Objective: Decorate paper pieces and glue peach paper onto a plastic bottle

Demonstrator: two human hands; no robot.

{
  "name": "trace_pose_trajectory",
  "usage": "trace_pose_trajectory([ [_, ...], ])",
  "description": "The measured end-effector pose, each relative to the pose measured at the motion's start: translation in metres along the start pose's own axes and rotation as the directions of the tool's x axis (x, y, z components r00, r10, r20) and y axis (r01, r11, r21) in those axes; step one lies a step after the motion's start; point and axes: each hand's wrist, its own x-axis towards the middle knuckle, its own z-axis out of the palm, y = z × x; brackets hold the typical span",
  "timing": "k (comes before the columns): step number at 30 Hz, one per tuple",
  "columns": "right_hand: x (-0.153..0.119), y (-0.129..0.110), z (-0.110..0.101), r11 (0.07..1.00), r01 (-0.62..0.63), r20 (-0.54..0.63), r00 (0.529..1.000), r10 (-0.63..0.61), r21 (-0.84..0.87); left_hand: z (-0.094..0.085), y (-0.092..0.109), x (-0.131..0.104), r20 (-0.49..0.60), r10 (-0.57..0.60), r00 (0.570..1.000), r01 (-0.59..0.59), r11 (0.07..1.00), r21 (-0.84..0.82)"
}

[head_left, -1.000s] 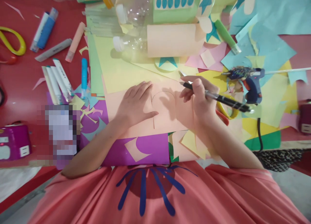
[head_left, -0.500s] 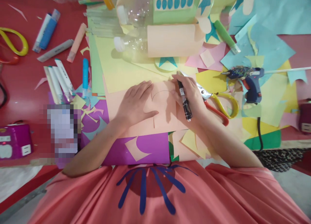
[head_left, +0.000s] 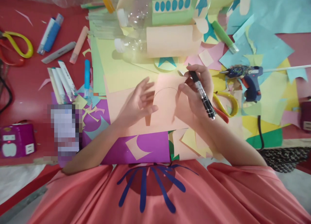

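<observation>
A peach sheet of paper (head_left: 167, 107) lies in front of me with a thin curved pen line near its top; its left edge stands slightly raised and casts a shadow. My left hand (head_left: 139, 104) is at that edge, palm turned inward and fingers apart, holding nothing that I can see. My right hand (head_left: 199, 91) grips a black pen (head_left: 202, 94) whose tip points up and away from me, with the thumb close to the sheet's right side. Partly behind this hand are scissors (head_left: 227, 105) with yellow and red handles.
A glue gun (head_left: 252, 83) lies at the right among paper scraps. Clear plastic bottles (head_left: 132, 44), one wrapped in peach paper, lie beyond the sheet. Several markers (head_left: 64, 78), a blurred-out device (head_left: 65, 130) and other scissors (head_left: 23, 44) are to the left.
My left hand has lifted from lying flat and turned its palm inward. My right hand has shifted right with the pen, whose tip has left the paper. More of the sheet now shows.
</observation>
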Motion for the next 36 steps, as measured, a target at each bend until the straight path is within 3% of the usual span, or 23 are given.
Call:
trace_pose_trajectory([
  [3, -0.001, 0.002, 0.000, 0.999, 0.021, -0.016, 1.000, -0.021, 0.025, 0.008, 0.006, 0.000, 0.208, -0.159, 0.965, 0.222, 0.918, -0.329],
  [7, -0.008, -0.012, 0.012, 0.994, -0.024, -0.127, 0.991, 0.037, 0.104, 0.018, 0.009, -0.003, 0.375, -0.310, 0.874, 0.476, 0.703, -0.528],
  [11, -0.012, -0.025, 0.019, 0.980, -0.099, -0.066, 0.991, 0.112, 0.174, 0.020, 0.008, -0.004, 0.362, -0.364, 0.858, 0.513, 0.632, -0.581],
  [15, -0.014, -0.018, 0.016, 0.991, -0.088, -0.018, 0.996, 0.090, 0.102, 0.019, 0.011, -0.004, 0.367, -0.354, 0.860, 0.510, 0.619, -0.598],
  [20, -0.017, -0.011, 0.013, 0.981, -0.036, 0.030, 0.999, 0.031, 0.189, 0.026, 0.015, -0.007, 0.458, -0.371, 0.808, 0.589, 0.532, -0.608],
  [24, -0.016, -0.012, 0.011, 0.989, 0.084, -0.036, 0.996, -0.080, 0.125, 0.031, 0.011, -0.009, 0.347, -0.410, 0.843, 0.532, 0.550, -0.644],
  [26, -0.013, -0.009, 0.009, 0.989, 0.147, -0.022, 0.989, -0.148, -0.025, 0.030, 0.004, -0.010, 0.235, -0.406, 0.883, 0.458, 0.637, -0.620],
  [27, -0.011, -0.006, 0.008, 0.972, 0.193, 0.038, 0.981, -0.189, -0.138, 0.028, -0.001, -0.010, 0.174, -0.395, 0.902, 0.416, 0.688, -0.594],
  [30, -0.009, -0.001, 0.005, 0.794, 0.410, 0.331, 0.902, -0.278, -0.449, 0.022, -0.018, -0.010, 0.015, -0.359, 0.933, 0.319, 0.809, -0.494],
  [32, -0.012, -0.005, 0.000, 0.684, 0.504, 0.458, 0.847, -0.270, -0.527, 0.018, -0.029, -0.009, -0.049, -0.302, 0.952, 0.259, 0.883, -0.392],
  [34, -0.019, -0.015, -0.010, 0.609, 0.524, 0.502, 0.834, -0.227, -0.596, 0.016, -0.036, -0.009, -0.102, -0.237, 0.966, 0.200, 0.937, -0.287],
  [36, -0.027, -0.027, -0.028, 0.544, 0.475, 0.482, 0.864, -0.143, -0.691, 0.016, -0.040, -0.009, -0.130, -0.203, 0.970, 0.169, 0.957, -0.236],
])
